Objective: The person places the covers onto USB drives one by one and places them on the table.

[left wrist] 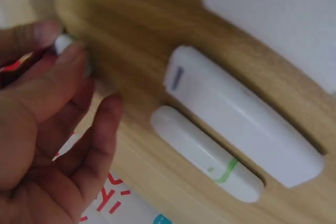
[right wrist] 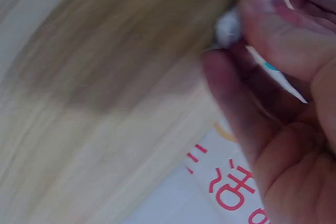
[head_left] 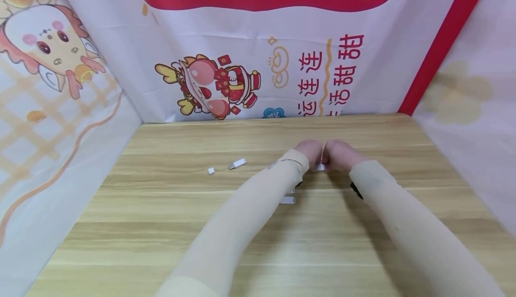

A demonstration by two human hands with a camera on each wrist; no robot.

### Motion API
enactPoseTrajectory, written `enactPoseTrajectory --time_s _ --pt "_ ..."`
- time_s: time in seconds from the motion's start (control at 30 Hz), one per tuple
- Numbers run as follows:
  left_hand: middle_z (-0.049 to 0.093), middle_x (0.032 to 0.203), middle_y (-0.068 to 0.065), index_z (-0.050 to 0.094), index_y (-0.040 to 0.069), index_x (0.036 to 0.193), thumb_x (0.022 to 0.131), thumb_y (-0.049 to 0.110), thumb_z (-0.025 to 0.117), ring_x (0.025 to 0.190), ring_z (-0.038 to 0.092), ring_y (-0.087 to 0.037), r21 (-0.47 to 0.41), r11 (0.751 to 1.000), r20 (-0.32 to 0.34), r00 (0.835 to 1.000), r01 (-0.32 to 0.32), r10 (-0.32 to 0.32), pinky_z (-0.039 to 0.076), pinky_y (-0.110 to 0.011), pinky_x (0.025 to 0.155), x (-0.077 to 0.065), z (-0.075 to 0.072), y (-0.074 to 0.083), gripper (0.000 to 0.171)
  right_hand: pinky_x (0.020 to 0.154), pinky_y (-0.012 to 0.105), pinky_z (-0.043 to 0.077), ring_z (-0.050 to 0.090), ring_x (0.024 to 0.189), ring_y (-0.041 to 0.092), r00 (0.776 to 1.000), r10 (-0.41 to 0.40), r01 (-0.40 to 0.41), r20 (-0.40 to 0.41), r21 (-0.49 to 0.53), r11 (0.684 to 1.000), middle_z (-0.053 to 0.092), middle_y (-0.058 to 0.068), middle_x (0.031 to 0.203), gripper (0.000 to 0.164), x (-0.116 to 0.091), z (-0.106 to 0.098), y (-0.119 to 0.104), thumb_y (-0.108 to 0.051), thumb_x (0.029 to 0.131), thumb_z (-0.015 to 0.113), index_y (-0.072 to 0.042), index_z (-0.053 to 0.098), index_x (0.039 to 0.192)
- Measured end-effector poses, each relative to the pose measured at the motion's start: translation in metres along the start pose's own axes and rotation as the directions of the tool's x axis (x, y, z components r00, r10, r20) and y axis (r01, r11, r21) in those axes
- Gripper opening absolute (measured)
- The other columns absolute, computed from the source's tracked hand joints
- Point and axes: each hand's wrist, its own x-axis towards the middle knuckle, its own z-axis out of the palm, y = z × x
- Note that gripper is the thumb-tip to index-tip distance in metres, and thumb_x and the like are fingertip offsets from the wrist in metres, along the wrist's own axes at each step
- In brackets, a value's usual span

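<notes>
Out over the table, my left hand [head_left: 309, 151] and right hand [head_left: 340, 154] meet around one small white USB stick [head_left: 320, 167]. Between the left thumb and fingers a bit of it shows in the left wrist view; the fingers hide most of it. Blurred in the right wrist view, the same stick [right wrist: 228, 27] is pinched by the right thumb and fingers. Left of the hands lie an uncapped USB stick [head_left: 238, 164] with a metal plug and a small white cap [head_left: 211, 170].
More white sticks lie by the left forearm, one of them [head_left: 287, 200] partly covered by the sleeve. The left wrist view shows a wide white stick [left wrist: 247, 116] beside a slim one [left wrist: 207, 153] with a green mark. Printed cloth [head_left: 250, 28] hangs behind the wooden table [head_left: 161, 225].
</notes>
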Motion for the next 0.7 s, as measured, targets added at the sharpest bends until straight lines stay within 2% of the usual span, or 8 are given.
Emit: enactPoseTrajectory --time_s 0.07,0.13,0.23,0.3,0.43,0.47,0.53,0.7 --pt "0.069 0.080 0.004 0.073 0.013 0.078 0.071 0.011 0.082 0.077 0.061 -0.014 -0.023 0.999 0.019 0.999 -0.029 0.029 0.050 -0.024 0.068 -0.002 0.000 -0.008 0.011 0.068 0.037 0.053 0.058 0.065 0.016 0.999 -0.007 0.008 0.035 -0.007 1.000 0.066 -0.002 0.067 0.013 0.001 -0.002 -0.001 0.003 0.065 0.081 -0.005 0.074 0.071" --pt "0.071 0.086 0.003 0.075 0.012 0.087 0.071 0.012 0.084 0.080 0.062 -0.014 -0.065 0.997 0.041 0.999 -0.029 0.032 0.049 -0.023 0.071 -0.008 -0.005 -0.016 0.018 0.069 0.036 0.053 0.059 0.068 0.015 0.997 0.014 -0.013 0.078 -0.015 1.000 0.068 -0.001 0.071 0.012 0.002 -0.005 -0.003 0.002 0.067 0.081 -0.005 0.075 0.075" --pt "0.072 0.098 0.000 0.074 0.009 0.102 0.075 0.010 0.081 0.090 0.064 -0.014 -0.141 0.990 0.057 0.998 0.008 0.000 0.050 -0.023 0.078 -0.025 -0.017 -0.027 0.029 0.065 0.035 0.051 0.056 0.065 0.014 0.988 0.048 -0.042 0.148 -0.040 0.998 0.066 -0.001 0.071 0.008 0.004 -0.012 -0.007 -0.002 0.073 0.081 -0.004 0.074 0.078" --pt "0.071 0.105 -0.003 0.072 0.007 0.110 0.078 0.008 0.079 0.095 0.064 -0.016 -0.185 0.982 0.070 0.997 0.048 -0.035 0.051 -0.024 0.082 -0.038 -0.028 -0.037 0.033 0.068 0.036 0.052 0.057 0.068 0.015 0.982 0.073 -0.066 0.172 -0.050 0.997 0.068 0.003 0.079 0.010 0.007 -0.017 -0.010 -0.004 0.076 0.079 -0.003 0.076 0.085" --pt "0.071 0.111 -0.007 0.072 0.004 0.113 0.078 0.007 0.082 0.099 0.065 -0.018 -0.244 0.965 0.078 0.994 0.095 -0.078 0.052 -0.026 0.085 -0.061 -0.046 -0.067 0.036 0.074 0.039 0.053 0.059 0.077 0.019 0.977 0.096 -0.090 0.189 -0.040 0.995 0.069 0.008 0.090 0.019 0.021 -0.028 -0.026 -0.006 0.083 0.076 0.000 0.075 0.101" --pt "0.071 0.112 -0.008 0.072 0.003 0.114 0.078 0.007 0.082 0.099 0.065 -0.019 -0.253 0.962 0.086 0.992 0.108 -0.088 0.053 -0.027 0.086 -0.068 -0.049 -0.077 0.037 0.080 0.041 0.054 0.061 0.084 0.020 0.976 0.100 -0.094 0.192 -0.041 0.995 0.070 0.010 0.098 0.027 0.026 -0.030 -0.032 -0.008 0.084 0.076 0.001 0.073 0.109" --pt "0.070 0.113 -0.010 0.072 0.003 0.114 0.079 0.009 0.083 0.100 0.066 -0.020 -0.255 0.958 0.097 0.989 0.130 -0.109 0.053 -0.029 0.087 -0.080 -0.052 -0.097 0.037 0.081 0.041 0.054 0.062 0.086 0.021 0.974 0.097 -0.091 0.206 -0.038 0.995 0.069 0.008 0.097 0.027 0.036 -0.032 -0.045 -0.009 0.086 0.076 0.001 0.073 0.111" --pt "0.070 0.113 -0.013 0.069 0.001 0.118 0.082 0.013 0.081 0.099 0.064 -0.022 -0.268 0.940 0.133 0.975 0.210 -0.180 0.053 -0.032 0.086 -0.123 -0.059 -0.139 0.039 0.083 0.041 0.053 0.062 0.090 0.022 0.966 0.100 -0.086 0.237 -0.067 0.994 0.068 0.005 0.098 0.028 0.062 -0.028 -0.076 -0.014 0.087 0.076 -0.005 0.072 0.114"
